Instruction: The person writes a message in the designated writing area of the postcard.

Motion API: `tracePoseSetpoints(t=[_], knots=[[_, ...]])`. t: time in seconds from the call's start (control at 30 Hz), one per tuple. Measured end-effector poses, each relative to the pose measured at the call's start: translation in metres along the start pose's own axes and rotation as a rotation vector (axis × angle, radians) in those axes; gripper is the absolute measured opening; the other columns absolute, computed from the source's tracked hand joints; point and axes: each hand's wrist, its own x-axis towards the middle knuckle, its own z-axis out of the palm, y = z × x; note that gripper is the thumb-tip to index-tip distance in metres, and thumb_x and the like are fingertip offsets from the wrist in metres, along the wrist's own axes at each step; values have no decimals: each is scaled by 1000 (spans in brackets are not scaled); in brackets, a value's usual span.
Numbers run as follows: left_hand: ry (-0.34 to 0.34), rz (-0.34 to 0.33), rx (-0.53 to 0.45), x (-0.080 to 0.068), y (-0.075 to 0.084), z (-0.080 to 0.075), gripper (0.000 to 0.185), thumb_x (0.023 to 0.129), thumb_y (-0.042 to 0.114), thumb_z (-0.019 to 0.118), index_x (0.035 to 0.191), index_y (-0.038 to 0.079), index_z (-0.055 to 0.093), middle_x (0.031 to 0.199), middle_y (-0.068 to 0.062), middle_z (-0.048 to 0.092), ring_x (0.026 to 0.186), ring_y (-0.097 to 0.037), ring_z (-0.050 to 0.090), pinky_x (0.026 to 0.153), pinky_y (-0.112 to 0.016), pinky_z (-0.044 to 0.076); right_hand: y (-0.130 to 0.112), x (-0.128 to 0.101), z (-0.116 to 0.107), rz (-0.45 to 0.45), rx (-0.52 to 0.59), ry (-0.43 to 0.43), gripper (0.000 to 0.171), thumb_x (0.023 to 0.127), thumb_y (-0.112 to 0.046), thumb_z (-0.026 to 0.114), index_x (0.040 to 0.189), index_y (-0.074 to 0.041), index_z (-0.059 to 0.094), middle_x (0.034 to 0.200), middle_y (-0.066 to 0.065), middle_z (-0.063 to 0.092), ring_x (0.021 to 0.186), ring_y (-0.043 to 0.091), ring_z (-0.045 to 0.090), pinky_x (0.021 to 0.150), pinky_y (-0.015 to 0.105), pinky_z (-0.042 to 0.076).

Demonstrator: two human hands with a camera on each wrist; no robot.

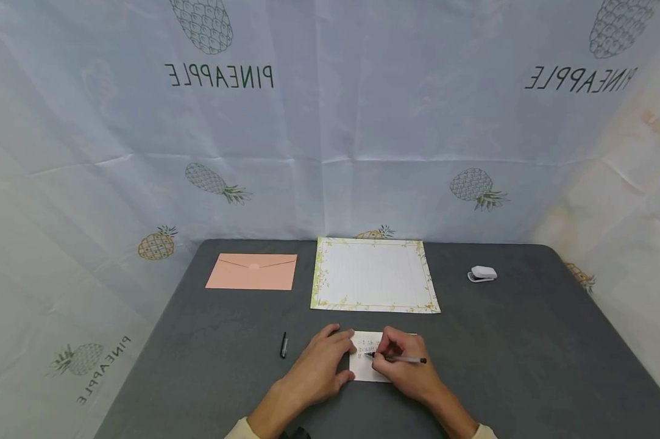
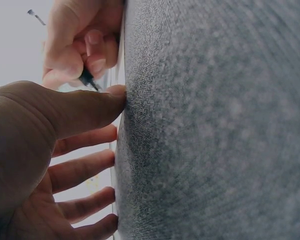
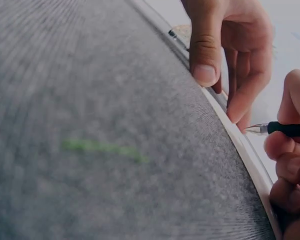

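A small white paper card (image 1: 365,373) with lines of handwriting lies on the table in front of both hands. My right hand (image 1: 409,372) grips a pen (image 1: 412,360), its tip down at the written lines. In the right wrist view the pen shows a dark grip (image 3: 282,128) and a pointed metal tip. My left hand (image 1: 320,364) rests spread at the card's left edge, thumb and fingertips on or beside the paper. The right hand hides the card's right part.
A black pen cap (image 1: 283,346) lies left of the left hand. Farther back are a peach envelope (image 1: 253,277), a bordered sheet of lined paper (image 1: 373,274) and a small white stapler (image 1: 482,274). A pineapple-print curtain (image 1: 330,122) hangs behind the dark table (image 1: 505,353).
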Motion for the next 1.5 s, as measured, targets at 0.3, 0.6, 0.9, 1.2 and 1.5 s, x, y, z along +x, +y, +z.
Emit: tracePoseSetpoints(t=[0.3,0.6,0.9,1.2,1.5], knots=[[4,3,-7,0,-1,0,33,88,23,94,116,14,77,149,-5,70,145,-35,58,124,-50,50,3,-1,2,-46,1,-44,39,73,9,76,76,-28,62,61,-19,51,55,-9,38,45,11,30],[4,-4,0,1,0,0,34,88,24,95,116,16,78,150,-4,70,146,-34,58,124,-50,50,6,0,3,-56,7,-29,41,73,11,77,76,-27,61,61,-16,52,55,-9,38,45,10,30],[-5,-14,-11,1,0,0,34,88,24,95,116,16,78,151,-4,69,147,-34,57,124,-50,50,5,-1,1,-51,35,-62,40,73,10,76,77,-27,62,62,-18,54,55,-11,38,45,9,31],[-2,-12,-4,0,-1,2,34,88,24,94,116,16,78,150,-4,69,146,-34,58,124,-50,50,3,0,0,-36,-6,-28,41,72,10,76,76,-28,61,62,-19,52,56,-8,38,46,11,31],[-1,-10,-9,-1,0,0,34,88,23,94,116,15,78,150,-4,70,146,-34,58,124,-49,49,2,1,1,-45,-5,-39,41,72,10,76,75,-28,60,61,-20,51,55,-10,36,45,10,28]])
